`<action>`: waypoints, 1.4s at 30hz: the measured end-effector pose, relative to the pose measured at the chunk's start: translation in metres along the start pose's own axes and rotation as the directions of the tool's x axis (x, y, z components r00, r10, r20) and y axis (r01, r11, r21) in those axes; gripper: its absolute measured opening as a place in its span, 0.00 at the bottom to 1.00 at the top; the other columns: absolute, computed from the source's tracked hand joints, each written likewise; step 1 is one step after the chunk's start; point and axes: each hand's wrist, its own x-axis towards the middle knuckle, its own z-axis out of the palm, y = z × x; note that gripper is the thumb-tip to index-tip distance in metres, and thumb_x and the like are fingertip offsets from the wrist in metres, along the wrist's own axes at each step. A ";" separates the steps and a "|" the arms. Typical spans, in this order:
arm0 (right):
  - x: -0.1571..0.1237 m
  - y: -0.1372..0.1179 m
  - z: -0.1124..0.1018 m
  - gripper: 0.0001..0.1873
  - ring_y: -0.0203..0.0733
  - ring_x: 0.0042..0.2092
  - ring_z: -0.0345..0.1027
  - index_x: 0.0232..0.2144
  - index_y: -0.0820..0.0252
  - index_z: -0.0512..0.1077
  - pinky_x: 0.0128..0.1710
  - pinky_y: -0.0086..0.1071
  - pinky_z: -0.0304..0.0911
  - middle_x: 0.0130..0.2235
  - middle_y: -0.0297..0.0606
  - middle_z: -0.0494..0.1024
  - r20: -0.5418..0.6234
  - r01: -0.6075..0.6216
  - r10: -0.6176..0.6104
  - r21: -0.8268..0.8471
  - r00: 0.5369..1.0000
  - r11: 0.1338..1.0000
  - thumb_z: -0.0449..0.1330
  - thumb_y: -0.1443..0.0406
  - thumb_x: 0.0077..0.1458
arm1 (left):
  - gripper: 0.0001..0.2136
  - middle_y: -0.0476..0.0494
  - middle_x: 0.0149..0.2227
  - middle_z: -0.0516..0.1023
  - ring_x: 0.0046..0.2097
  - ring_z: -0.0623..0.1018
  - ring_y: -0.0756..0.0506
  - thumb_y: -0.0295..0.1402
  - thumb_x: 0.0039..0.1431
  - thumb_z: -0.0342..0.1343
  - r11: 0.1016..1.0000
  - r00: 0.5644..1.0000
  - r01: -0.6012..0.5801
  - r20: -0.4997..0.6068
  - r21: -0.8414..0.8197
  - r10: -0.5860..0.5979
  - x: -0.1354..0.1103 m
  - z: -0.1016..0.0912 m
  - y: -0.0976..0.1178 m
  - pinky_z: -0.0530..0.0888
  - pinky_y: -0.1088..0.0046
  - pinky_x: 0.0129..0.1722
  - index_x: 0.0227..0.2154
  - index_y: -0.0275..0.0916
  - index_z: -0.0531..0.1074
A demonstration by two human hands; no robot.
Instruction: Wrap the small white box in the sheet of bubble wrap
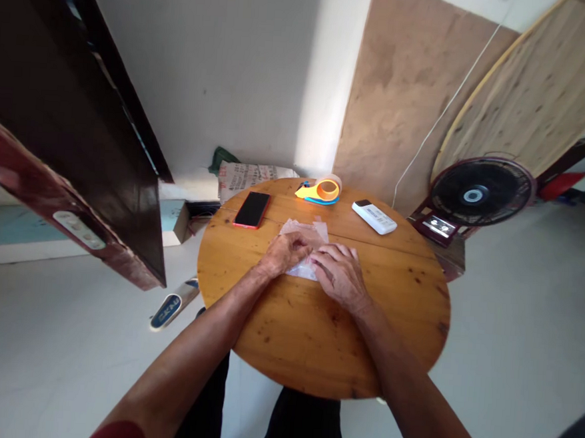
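A clear plastic bag (305, 232) lies flat on the round wooden table (391, 306). Both of my hands rest on its near end. My left hand (285, 253) has its fingers curled and pinched on the bag's left near edge. My right hand (339, 273) lies on the bag's right near corner with fingers bent and pressing down; the fingertips meet those of the left hand. The part of the bag under my hands is hidden.
Behind the bag lie a red-cased phone (252, 209) at left, an orange tape dispenser (322, 190) at the far edge and a white remote (374, 217) at right. A black fan (479, 194) stands on the floor right of the table. A dark door (76, 164) stands at left.
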 end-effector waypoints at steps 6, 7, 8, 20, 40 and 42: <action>-0.001 -0.005 -0.004 0.15 0.44 0.47 0.60 0.45 0.51 0.73 0.45 0.39 0.49 0.46 0.39 0.73 0.023 0.005 -0.004 -0.053 1.000 0.999 0.51 0.65 0.59 | 0.13 0.42 0.36 0.79 0.37 0.76 0.48 0.40 0.60 0.49 0.962 0.984 0.110 -0.161 0.251 -0.071 -0.007 -0.034 0.009 0.69 0.75 0.37 0.35 0.37 0.75; -0.001 -0.005 -0.005 0.15 0.44 0.46 0.60 0.45 0.52 0.73 0.45 0.39 0.48 0.46 0.39 0.73 0.024 0.008 -0.006 -0.056 1.000 0.998 0.51 0.66 0.59 | 0.13 0.41 0.37 0.79 0.38 0.76 0.47 0.40 0.59 0.50 0.946 0.979 0.169 -0.155 0.278 -0.130 -0.012 -0.041 0.010 0.69 0.75 0.37 0.36 0.38 0.75; -0.001 -0.006 -0.005 0.15 0.44 0.46 0.60 0.45 0.52 0.74 0.45 0.39 0.48 0.45 0.39 0.73 0.025 0.009 -0.008 -0.058 1.000 0.998 0.51 0.66 0.59 | 0.14 0.41 0.38 0.80 0.39 0.77 0.46 0.42 0.59 0.50 0.922 0.969 0.240 -0.141 0.304 -0.205 -0.018 -0.047 0.011 0.69 0.75 0.37 0.37 0.38 0.75; -0.002 -0.011 -0.012 0.18 0.46 0.45 0.59 0.51 0.49 0.70 0.46 0.41 0.47 0.44 0.40 0.72 0.041 0.052 -0.048 -0.108 0.998 0.993 0.49 0.65 0.61 | 0.14 0.53 0.13 0.68 0.16 0.68 0.50 0.38 0.47 0.61 0.797 0.803 0.596 0.093 -0.098 -0.589 -0.034 -0.052 0.007 0.59 0.78 0.17 0.33 0.34 0.71; -0.004 -0.004 -0.005 0.15 0.48 0.47 0.62 0.46 0.60 0.69 0.50 0.40 0.49 0.44 0.43 0.76 -0.056 -0.070 0.074 0.059 0.996 0.996 0.56 0.63 0.55 | 0.05 0.54 0.14 0.65 0.17 0.63 0.55 0.29 0.48 0.53 0.923 0.940 0.342 0.073 -0.178 -0.334 -0.032 -0.011 0.074 0.59 0.79 0.19 0.21 0.34 0.71; -0.005 -0.002 -0.004 0.18 0.49 0.47 0.62 0.48 0.61 0.68 0.50 0.40 0.49 0.44 0.44 0.76 -0.071 -0.080 0.087 0.093 0.994 0.992 0.57 0.63 0.54 | 0.06 0.53 0.15 0.67 0.19 0.64 0.54 0.30 0.47 0.54 0.951 0.953 0.295 0.095 -0.098 -0.286 -0.036 -0.016 0.076 0.60 0.79 0.21 0.23 0.34 0.74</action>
